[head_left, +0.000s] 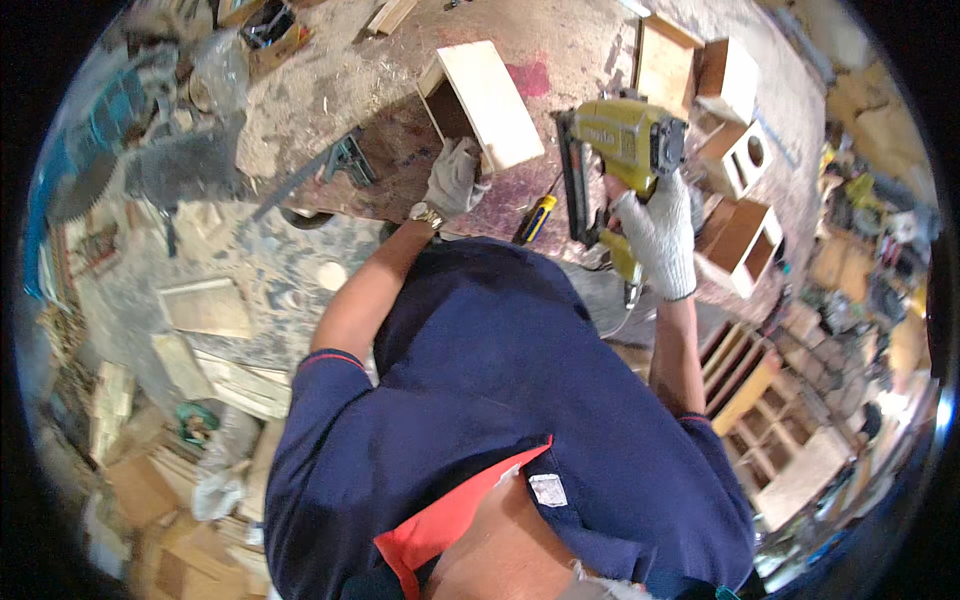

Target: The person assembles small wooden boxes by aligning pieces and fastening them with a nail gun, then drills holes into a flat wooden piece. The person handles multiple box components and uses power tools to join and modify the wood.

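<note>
- Landmark: the pale wooden box, the workpiece, resting tilted on the worn counter, its dark open side toward the left.
- Left hand, gloved: at the box's near left corner, fingers bent against the edge of the opening; how firmly they hold, or how far they reach inside, cannot be told.
- Right hand, gloved: to the right of the box, fingers wrapped around the handle of a yellow-green nail gun. The trigger finger cannot be made out.
- Principal hazard: the gun's black magazine side faces the box. A nail driven off line could split the thin panel or break through its wall—and the left fingers lie close to that wall.
- Secondary hazard: with one hand as the only visible restraint, the box could skid or twist under the gun's push, leaving a joint askew.
- Minor hazards: the yellow screwdriver, just nearer the person than the box, could roll or catch a cuff; the wooden boxes beyond the gun, right of the landmark, could be knocked by a wide swing.
</note>
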The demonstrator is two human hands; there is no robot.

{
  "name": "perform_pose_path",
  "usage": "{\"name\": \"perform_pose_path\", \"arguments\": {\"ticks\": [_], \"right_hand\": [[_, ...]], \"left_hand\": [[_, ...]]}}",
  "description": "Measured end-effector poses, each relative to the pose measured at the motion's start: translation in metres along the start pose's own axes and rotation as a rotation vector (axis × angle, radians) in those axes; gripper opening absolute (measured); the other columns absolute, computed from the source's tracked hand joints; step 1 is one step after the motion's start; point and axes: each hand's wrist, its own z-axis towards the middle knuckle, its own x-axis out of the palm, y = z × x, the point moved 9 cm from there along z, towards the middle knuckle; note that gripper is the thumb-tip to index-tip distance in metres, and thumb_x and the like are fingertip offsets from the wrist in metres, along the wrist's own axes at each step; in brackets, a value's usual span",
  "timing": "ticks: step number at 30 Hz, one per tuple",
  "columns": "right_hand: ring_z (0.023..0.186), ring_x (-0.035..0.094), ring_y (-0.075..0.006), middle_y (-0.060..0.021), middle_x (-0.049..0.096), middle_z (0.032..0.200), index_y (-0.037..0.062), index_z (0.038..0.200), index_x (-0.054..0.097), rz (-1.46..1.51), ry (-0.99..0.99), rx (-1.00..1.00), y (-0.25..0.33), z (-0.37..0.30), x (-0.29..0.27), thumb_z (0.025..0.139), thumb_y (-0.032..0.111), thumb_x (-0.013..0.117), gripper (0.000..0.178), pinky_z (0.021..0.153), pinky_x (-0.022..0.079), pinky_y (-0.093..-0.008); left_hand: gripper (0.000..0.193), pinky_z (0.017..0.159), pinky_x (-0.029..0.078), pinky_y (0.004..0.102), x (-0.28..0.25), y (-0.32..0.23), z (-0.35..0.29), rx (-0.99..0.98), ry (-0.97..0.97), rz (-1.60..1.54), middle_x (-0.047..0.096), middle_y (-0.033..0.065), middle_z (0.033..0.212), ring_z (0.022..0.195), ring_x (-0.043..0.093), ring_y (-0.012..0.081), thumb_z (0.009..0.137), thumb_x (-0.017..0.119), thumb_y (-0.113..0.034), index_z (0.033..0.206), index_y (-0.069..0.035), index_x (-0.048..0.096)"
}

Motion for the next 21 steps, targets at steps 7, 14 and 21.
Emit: {"name": "perform_pose_path", "arguments": {"ticks": [7,14,21], "right_hand": [[0.101,0.07,-0.0254,-0.0179,0.073,0.112,-0.0007,0.126,0.059,-0.007,0.227,-0.11,0.033,-0.012,0.048,0.088,0.01,0.074,0.043,0.089,0.054,-0.0394],[0.101,0.07,-0.0383,-0.0213,0.073,0.109,0.0006,0.124,0.06,-0.363,0.294,-0.23,0.041,-0.007,0.086,0.086,0.018,0.073,0.044,0.088,0.054,-0.045],[0.096,0.072,-0.0315,-0.0192,0.075,0.107,0.0,0.126,0.06,-0.49,0.283,-0.137,0.033,-0.005,0.096,0.088,0.017,0.073,0.043,0.085,0.055,-0.0428]], "left_hand": [[0.062,0.114,0.039,0.0533,0.014,-0.003,-0.018,-0.006,-0.012,0.022,0.057,0.0184,0.134,0.131,0.054,0.0361,0.077,0.076,-0.019,0.132,-0.004,0.051],[0.064,0.115,0.043,0.0459,0.01,-0.003,-0.014,-0.021,-0.055,-0.033,0.061,0.0222,0.127,0.123,0.059,0.0408,0.075,0.077,-0.021,0.128,0.003,0.05],[0.067,0.112,0.046,0.0443,0.015,0.003,-0.012,-0.103,0.017,-0.066,0.061,0.0221,0.132,0.128,0.058,0.0392,0.075,0.079,-0.022,0.13,0.003,0.05]]}}
